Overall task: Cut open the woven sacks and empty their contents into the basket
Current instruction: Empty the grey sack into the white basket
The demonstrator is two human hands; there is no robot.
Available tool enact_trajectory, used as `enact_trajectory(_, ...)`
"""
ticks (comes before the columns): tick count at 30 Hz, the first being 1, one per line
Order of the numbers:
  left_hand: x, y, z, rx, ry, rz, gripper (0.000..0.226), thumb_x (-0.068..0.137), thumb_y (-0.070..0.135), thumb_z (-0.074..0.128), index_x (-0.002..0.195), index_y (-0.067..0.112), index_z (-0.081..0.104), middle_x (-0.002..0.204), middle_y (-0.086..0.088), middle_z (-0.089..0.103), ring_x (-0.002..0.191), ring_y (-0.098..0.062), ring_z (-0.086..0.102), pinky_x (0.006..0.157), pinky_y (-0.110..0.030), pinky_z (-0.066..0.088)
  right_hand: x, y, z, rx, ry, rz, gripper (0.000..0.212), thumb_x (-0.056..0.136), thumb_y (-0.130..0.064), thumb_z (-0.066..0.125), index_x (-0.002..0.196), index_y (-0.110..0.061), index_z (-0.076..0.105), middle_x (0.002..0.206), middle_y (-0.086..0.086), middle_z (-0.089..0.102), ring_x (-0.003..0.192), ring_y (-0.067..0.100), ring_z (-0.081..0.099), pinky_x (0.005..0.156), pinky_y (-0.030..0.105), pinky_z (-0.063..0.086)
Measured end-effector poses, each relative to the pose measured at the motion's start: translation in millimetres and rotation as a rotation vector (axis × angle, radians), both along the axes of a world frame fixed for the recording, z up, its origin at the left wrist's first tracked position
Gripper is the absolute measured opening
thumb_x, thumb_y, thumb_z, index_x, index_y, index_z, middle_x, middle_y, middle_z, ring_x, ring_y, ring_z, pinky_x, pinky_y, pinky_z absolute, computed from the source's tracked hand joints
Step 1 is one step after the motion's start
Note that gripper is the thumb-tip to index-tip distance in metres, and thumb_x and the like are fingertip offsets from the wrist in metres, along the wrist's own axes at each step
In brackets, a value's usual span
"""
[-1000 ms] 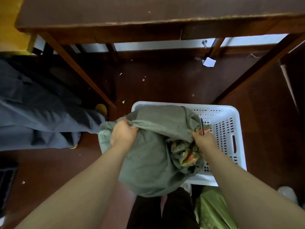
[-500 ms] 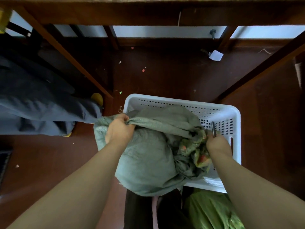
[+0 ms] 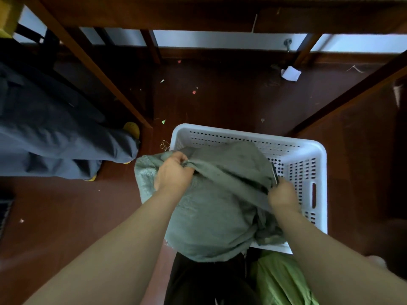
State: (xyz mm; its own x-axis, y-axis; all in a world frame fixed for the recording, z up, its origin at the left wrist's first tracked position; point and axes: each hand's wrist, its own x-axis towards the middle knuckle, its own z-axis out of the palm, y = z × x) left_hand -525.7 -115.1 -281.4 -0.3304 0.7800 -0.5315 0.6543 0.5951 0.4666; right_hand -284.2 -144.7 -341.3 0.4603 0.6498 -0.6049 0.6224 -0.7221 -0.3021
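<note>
Arms reach forward, left hand (image 3: 174, 172) and right hand (image 3: 283, 194) each clenching the woven sack (image 3: 211, 216) over the basket (image 3: 242, 133).

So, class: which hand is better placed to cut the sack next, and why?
Right. The right hand holds a thin dark blade, probably the cutter, against the taut fold of the sack over the basket. The left hand only grips the sack.

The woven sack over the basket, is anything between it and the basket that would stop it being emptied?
Nothing visible does. The left hand and right hand both grip the woven sack, which lies directly over the white basket and its near rim. The sack's opening is hidden.
</note>
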Motion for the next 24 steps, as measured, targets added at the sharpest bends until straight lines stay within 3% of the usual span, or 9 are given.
enact_trajectory(3, 1.8, -2.7, 2.3, -0.025, -0.016, -0.04, 0.011, 0.085, 0.019, 0.057, 0.086, 0.029, 0.055, 0.084, 0.001, 0.06, 0.084, -0.025, 0.058, 0.065, -0.028, 0.041, -34.7, 10.7, 23.8, 0.291, 0.229, 0.152, 0.034, 0.089, 0.002, 0.053, 0.122, -0.002, 0.061, 0.121, 0.008, 0.059, 0.106, 0.022, 0.056, 0.085, 0.027, 0.042)
enact_trajectory(5, 3.1, -3.1, 3.9, -0.023, -0.048, -0.023, 0.011, 0.084, 0.018, 0.057, 0.085, 0.029, 0.055, 0.082, 0.002, 0.06, 0.083, -0.025, 0.058, 0.066, -0.028, 0.043, -66.0, 19.1, 42.6, 0.312, 0.577, 0.187, 0.06, 0.08, 0.013, 0.057, 0.135, -0.01, 0.051, 0.126, -0.01, 0.047, 0.101, -0.008, 0.052, 0.092, 0.017, 0.042)
enact_trajectory(7, 2.5, -1.8, 2.4, -0.026, -0.058, -0.014, 0.012, 0.085, 0.018, 0.058, 0.085, 0.03, 0.053, 0.082, 0.002, 0.059, 0.081, -0.023, 0.056, 0.065, -0.028, 0.042, -91.0, 25.8, 49.2, 0.247, 0.819, 0.21, 0.08, 0.073, 0.019, 0.059, 0.141, -0.019, 0.043, 0.129, -0.018, 0.041, 0.095, -0.021, 0.05, 0.092, 0.016, 0.046)
enact_trajectory(9, 0.0, -1.6, 1.8, -0.033, -0.056, -0.003, 0.014, 0.085, 0.018, 0.059, 0.082, 0.03, 0.052, 0.081, 0.003, 0.058, 0.079, -0.021, 0.055, 0.063, -0.027, 0.039, -106.6, 29.4, 39.3, 0.186, 0.827, 0.246, 0.071, 0.071, 0.017, 0.065, 0.132, -0.017, 0.053, 0.116, -0.015, 0.055, 0.095, -0.009, 0.055, 0.077, 0.009, 0.048)
enact_trajectory(12, -6.1, -6.5, -2.0, -0.043, -0.226, 0.007, 0.019, 0.082, 0.014, 0.063, 0.072, 0.027, 0.052, 0.073, 0.004, 0.059, 0.071, -0.019, 0.056, 0.062, -0.03, 0.043, -120.6, 28.6, 33.9, 0.127, 0.697, 0.208, 0.019, 0.079, 0.007, 0.067, 0.075, -0.011, 0.068, 0.061, -0.004, 0.053, 0.055, 0.007, 0.044, 0.055, 0.024, 0.037)
enact_trajectory(16, -27.0, -8.2, 0.3, 0.089, -0.559, 0.229, 0.011, 0.079, 0.018, 0.064, 0.081, 0.028, 0.059, 0.093, -0.001, 0.06, 0.087, -0.018, 0.057, 0.082, -0.032, 0.048, -114.3, 31.4, 37.9, 0.132, 0.688, 0.015, 0.025, 0.086, 0.004, 0.061, 0.07, -0.016, 0.062, 0.064, -0.003, 0.058, 0.062, 0.012, 0.054, 0.058, 0.021, 0.045)
enact_trajectory(19, -56.6, -9.3, -3.7, 0.285, -0.197, 0.513, 0.016, 0.081, 0.03, 0.058, 0.095, 0.026, 0.065, 0.12, -0.009, 0.057, 0.108, -0.025, 0.054, 0.096, -0.04, 0.045, -105.0, 34.8, 38.9, 0.126, 0.663, -0.098, 0.023, 0.085, 0.002, 0.06, 0.068, -0.014, 0.061, 0.07, 0.006, 0.061, 0.071, 0.023, 0.059, 0.069, 0.033, 0.05)
enact_trajectory(21, -71.4, -8.8, -7.2, 0.13, 0.103, 0.521, 0.039, 0.089, 0.034, 0.056, 0.125, 0.018, 0.057, 0.137, -0.015, 0.042, 0.126, -0.031, 0.037, 0.103, -0.041, 0.034, -100.5, 37.8, 36.3, 0.122, 0.635, -0.137, 0.017, 0.082, 0.002, 0.061, 0.068, -0.01, 0.061, 0.073, 0.012, 0.061, 0.075, 0.027, 0.059, 0.076, 0.043, 0.053)
enact_trajectory(24, -77.1, -7.6, -29.2, -0.245, 0.062, 0.566, 0.086, 0.08, 0.062, 0.058, 0.149, 0.021, 0.027, 0.147, -0.019, 0.028, 0.134, -0.038, 0.027, 0.108, -0.049, 0.033, -94.5, 38.7, 33.5, 0.111, 0.635, -0.172, 0.01, 0.078, 0.0, 0.063, 0.069, -0.004, 0.062, 0.073, 0.013, 0.061, 0.075, 0.029, 0.06, 0.081, 0.048, 0.053)
